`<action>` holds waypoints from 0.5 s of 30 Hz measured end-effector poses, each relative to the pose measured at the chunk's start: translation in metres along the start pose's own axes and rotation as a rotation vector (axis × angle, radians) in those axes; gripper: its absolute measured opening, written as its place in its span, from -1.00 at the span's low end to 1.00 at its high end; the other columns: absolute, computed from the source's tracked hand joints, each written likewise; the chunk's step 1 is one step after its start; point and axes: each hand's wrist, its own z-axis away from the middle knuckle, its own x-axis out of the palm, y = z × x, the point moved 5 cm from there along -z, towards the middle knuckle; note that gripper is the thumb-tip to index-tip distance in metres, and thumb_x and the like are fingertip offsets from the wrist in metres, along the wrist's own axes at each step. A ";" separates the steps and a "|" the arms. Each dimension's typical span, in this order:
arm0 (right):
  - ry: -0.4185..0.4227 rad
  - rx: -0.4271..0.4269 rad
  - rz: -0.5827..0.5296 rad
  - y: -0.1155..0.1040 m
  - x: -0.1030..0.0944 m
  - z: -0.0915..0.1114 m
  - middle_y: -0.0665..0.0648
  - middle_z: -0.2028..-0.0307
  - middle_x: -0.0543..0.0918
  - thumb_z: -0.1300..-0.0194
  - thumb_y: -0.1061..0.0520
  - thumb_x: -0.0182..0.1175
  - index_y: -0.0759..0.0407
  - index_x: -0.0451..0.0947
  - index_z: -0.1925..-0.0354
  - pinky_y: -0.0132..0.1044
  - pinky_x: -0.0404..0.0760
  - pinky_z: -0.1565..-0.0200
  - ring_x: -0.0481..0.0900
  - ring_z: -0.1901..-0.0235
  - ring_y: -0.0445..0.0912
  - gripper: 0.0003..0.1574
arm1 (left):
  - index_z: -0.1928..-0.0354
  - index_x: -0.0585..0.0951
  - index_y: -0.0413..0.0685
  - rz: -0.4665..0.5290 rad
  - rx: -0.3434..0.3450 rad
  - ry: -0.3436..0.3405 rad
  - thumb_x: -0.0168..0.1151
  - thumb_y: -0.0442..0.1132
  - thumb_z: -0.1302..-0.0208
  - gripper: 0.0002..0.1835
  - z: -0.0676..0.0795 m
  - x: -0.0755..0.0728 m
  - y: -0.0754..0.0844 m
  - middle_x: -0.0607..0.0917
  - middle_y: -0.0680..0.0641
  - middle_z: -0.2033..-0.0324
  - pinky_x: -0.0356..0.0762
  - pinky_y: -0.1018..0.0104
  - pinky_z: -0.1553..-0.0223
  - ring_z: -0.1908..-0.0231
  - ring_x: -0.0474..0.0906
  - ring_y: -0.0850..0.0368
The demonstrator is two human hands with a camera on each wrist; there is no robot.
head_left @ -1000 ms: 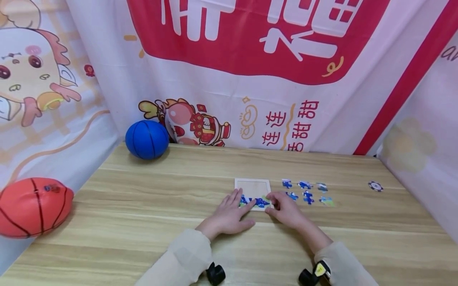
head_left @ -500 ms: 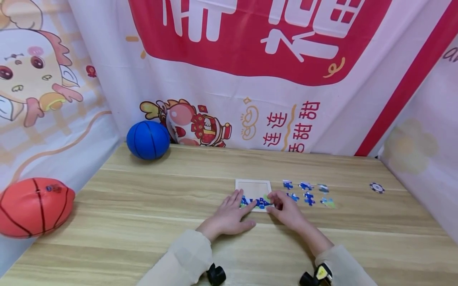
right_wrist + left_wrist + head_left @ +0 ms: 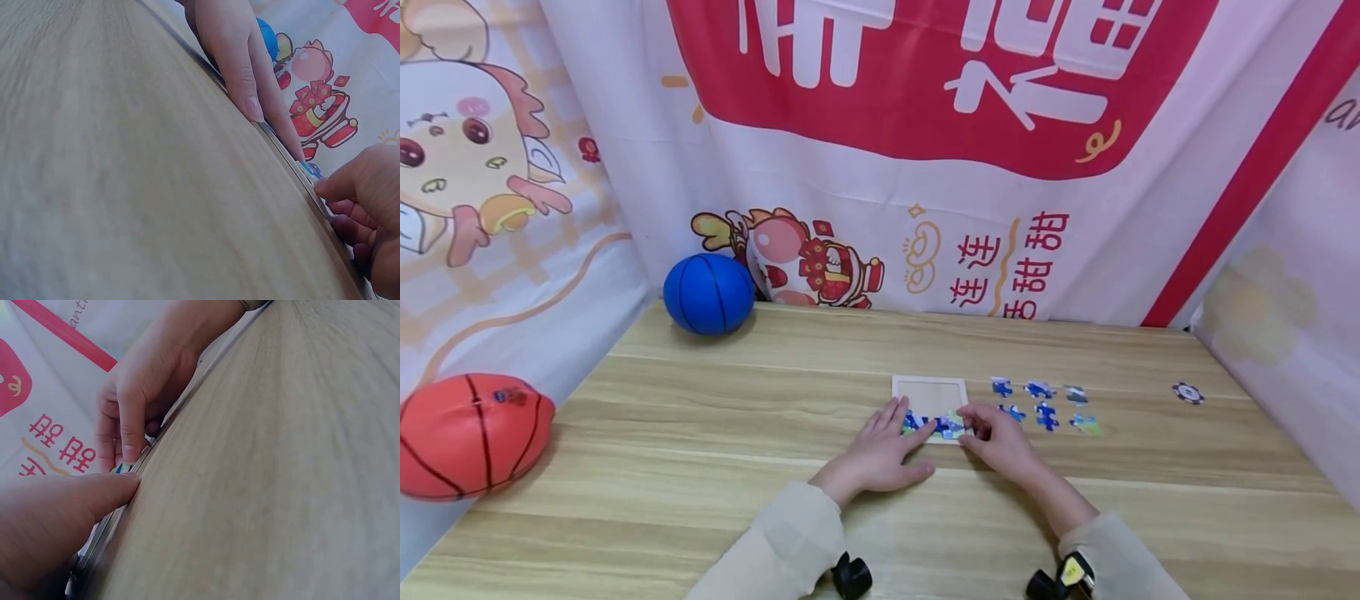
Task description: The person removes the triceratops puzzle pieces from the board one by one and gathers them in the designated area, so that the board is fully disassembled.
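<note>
A small square puzzle tray [image 3: 929, 380] with a pale rim lies on the table; its near part bears joined blue and green puzzle pieces [image 3: 951, 423]. My left hand [image 3: 880, 450] rests flat across the tray's left side, straight fingers over the pieces. At the tray's right edge, my right hand [image 3: 1000, 437] pinches a puzzle piece between thumb and curled fingers, partly hidden by them. In the left wrist view, a bit of blue shows under the right fingertips. From the right wrist, the left thumb [image 3: 253, 107] lies along the tray's edge.
Several loose puzzle pieces [image 3: 1047, 415] lie in two rows right of the tray. A round patterned chip [image 3: 1187, 392] sits farther right. A blue ball [image 3: 709, 293] stands at the back left, a red ball [image 3: 475, 435] at the left edge. Printed cloth [image 3: 850, 175] hangs behind the table.
The pieces near the right fingertips look lighter now and lie a little differently than before. Both hands keep nearly the same place.
</note>
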 end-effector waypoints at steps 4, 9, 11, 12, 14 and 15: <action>0.007 -0.001 0.021 0.001 0.001 0.000 0.02 0.45 0.46 0.03 0.35 0.22 0.25 0.49 0.11 -0.29 0.41 0.36 0.37 0.44 -0.13 -0.59 | -0.28 0.08 0.24 -0.001 -0.001 0.003 -0.15 0.23 -0.16 -0.35 0.001 0.000 0.000 -0.20 -0.22 -0.28 -0.32 0.05 -0.17 -0.25 -0.41 -0.04; 0.018 0.003 0.010 0.003 0.000 -0.001 0.02 0.44 0.49 -0.02 0.36 0.18 0.25 0.52 0.17 -0.28 0.42 0.33 0.40 0.42 -0.13 -0.68 | -0.29 0.08 0.25 -0.004 0.001 0.004 -0.15 0.24 -0.16 -0.35 0.000 0.000 0.000 -0.21 -0.22 -0.28 -0.32 0.06 -0.18 -0.25 -0.41 -0.04; 0.021 0.010 0.003 0.003 0.000 -0.001 0.02 0.42 0.51 -0.05 0.36 0.16 0.24 0.54 0.21 -0.28 0.43 0.31 0.42 0.40 -0.13 -0.74 | -0.29 0.07 0.25 -0.006 0.001 0.004 -0.16 0.24 -0.16 -0.34 0.000 0.001 0.000 -0.21 -0.22 -0.28 -0.33 0.07 -0.18 -0.25 -0.41 -0.04; 0.021 0.011 0.002 0.003 -0.001 -0.001 0.02 0.41 0.53 -0.06 0.35 0.15 0.23 0.54 0.23 -0.28 0.43 0.30 0.43 0.39 -0.13 -0.77 | -0.29 0.07 0.25 -0.006 0.001 0.004 -0.16 0.24 -0.16 -0.34 0.000 0.001 0.000 -0.21 -0.22 -0.28 -0.33 0.07 -0.18 -0.25 -0.41 -0.04; 0.016 0.016 -0.003 0.003 -0.001 0.000 0.02 0.40 0.54 -0.07 0.33 0.15 0.22 0.55 0.26 -0.29 0.44 0.31 0.43 0.38 -0.13 -0.80 | -0.29 0.07 0.25 -0.007 0.001 0.004 -0.16 0.25 -0.16 -0.34 0.000 0.001 -0.001 -0.21 -0.22 -0.28 -0.33 0.07 -0.18 -0.25 -0.41 -0.04; 0.008 0.014 -0.005 0.002 -0.001 0.000 0.03 0.41 0.53 -0.07 0.31 0.16 0.22 0.55 0.26 -0.29 0.43 0.32 0.43 0.39 -0.13 -0.80 | -0.29 0.07 0.25 -0.008 0.001 0.003 -0.16 0.25 -0.16 -0.34 0.000 0.001 -0.001 -0.21 -0.22 -0.28 -0.33 0.07 -0.18 -0.25 -0.41 -0.04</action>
